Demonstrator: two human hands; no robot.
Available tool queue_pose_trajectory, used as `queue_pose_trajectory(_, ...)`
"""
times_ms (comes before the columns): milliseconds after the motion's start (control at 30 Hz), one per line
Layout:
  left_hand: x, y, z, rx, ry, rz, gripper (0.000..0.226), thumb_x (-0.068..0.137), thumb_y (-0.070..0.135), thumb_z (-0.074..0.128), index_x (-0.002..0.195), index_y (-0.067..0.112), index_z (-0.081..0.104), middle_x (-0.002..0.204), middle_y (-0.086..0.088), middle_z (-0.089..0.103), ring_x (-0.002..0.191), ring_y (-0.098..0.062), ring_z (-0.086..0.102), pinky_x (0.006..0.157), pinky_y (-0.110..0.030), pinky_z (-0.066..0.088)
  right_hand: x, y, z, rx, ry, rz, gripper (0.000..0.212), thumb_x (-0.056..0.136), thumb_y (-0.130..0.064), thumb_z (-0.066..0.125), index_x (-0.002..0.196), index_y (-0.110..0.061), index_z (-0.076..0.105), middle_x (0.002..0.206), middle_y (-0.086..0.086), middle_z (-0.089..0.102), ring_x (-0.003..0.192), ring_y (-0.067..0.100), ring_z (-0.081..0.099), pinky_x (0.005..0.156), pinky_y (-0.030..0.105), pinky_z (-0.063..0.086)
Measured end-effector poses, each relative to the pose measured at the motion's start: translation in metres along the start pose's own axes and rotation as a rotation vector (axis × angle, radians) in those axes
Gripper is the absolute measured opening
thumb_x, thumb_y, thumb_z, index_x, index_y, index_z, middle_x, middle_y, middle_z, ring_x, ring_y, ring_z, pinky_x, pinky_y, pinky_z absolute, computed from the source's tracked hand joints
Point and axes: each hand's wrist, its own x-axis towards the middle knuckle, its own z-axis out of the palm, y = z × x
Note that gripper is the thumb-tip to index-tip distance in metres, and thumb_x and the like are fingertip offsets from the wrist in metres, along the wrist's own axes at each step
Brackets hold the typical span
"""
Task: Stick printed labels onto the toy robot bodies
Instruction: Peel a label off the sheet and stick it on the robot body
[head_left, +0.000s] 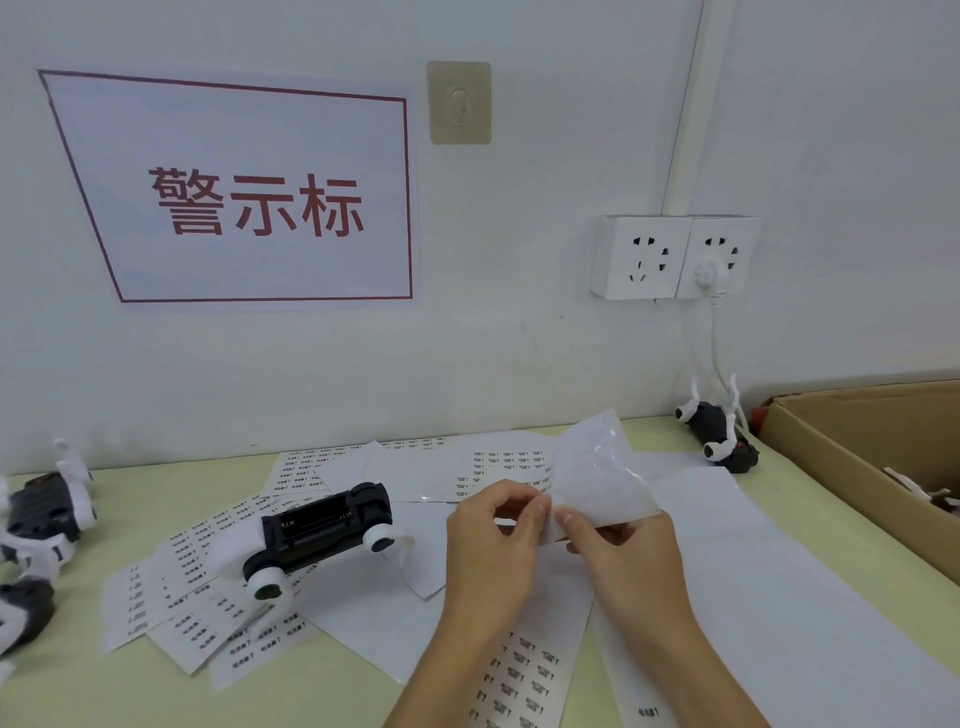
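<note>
My left hand (493, 535) and my right hand (623, 551) meet above the table, both pinching a curled white label sheet (602, 467) at its lower edge. A black and white toy robot body (317, 525) lies on its back left of my hands, battery bay facing up. Flat label sheets (208, 613) printed with small black text lie spread under and around it. More toy robot bodies (41, 514) sit at the far left, and another toy robot body (717, 431) rests by the wall at the right.
An open cardboard box (852, 457) stands at the right edge with white toy parts inside. Blank white backing sheets (753, 597) lie under my right arm. On the wall are a red-bordered sign (249, 192), a double socket (675, 257) and a plugged-in white cable (719, 358).
</note>
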Motion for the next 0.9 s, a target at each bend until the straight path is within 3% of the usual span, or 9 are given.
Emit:
queue_pose_trajectory(167, -0.0032, 0.0016, 0.0027, 0.058, 0.032, 0.057, 0.023, 0.091, 0.010, 0.069, 0.075, 0.027, 0.071, 0.076, 0.019, 0.071, 0.076, -0.001, 0.067, 0.065, -0.009, 0.047, -0.0016, -0.0028, 0.0017, 0.024, -0.033, -0.025, 0.015, 0.087, -0.005, 0.073, 0.075, -0.013, 0.079, 0.069, -0.002, 0.076, 0.065, 0.007, 0.072, 0.056, 0.013, 0.051)
queue_pose_trajectory(467, -0.0050, 0.0017, 0.0052, 0.110, 0.056, 0.110, 0.027, 0.093, 0.010, 0.065, 0.074, 0.030, 0.068, 0.077, 0.021, 0.070, 0.076, -0.001, 0.066, 0.065, -0.008, 0.046, -0.0023, -0.0022, 0.0044, 0.000, -0.049, -0.015, 0.021, 0.088, -0.012, 0.073, 0.069, -0.016, 0.080, 0.067, 0.001, 0.075, 0.066, 0.015, 0.073, 0.058, 0.018, 0.054)
queue_pose_trajectory(633, -0.0031, 0.0012, 0.0047, 0.033, 0.016, 0.031, 0.018, 0.092, 0.013, 0.069, 0.080, 0.024, 0.074, 0.079, 0.016, 0.072, 0.080, -0.002, 0.067, 0.069, -0.012, 0.048, -0.0021, -0.0027, 0.0017, 0.025, -0.053, -0.023, 0.017, 0.089, -0.007, 0.072, 0.076, -0.013, 0.081, 0.071, -0.001, 0.076, 0.068, 0.008, 0.073, 0.058, 0.012, 0.051)
queue_pose_trajectory(900, -0.0005, -0.0013, 0.0007, -0.091, 0.004, -0.112, 0.015, 0.092, 0.009, 0.069, 0.083, 0.017, 0.078, 0.082, 0.003, 0.076, 0.082, -0.013, 0.071, 0.077, -0.024, 0.057, -0.0017, -0.0011, 0.0024, 0.026, -0.010, -0.007, 0.020, 0.085, -0.005, 0.075, 0.069, -0.017, 0.076, 0.065, -0.004, 0.074, 0.060, 0.005, 0.070, 0.052, 0.010, 0.047)
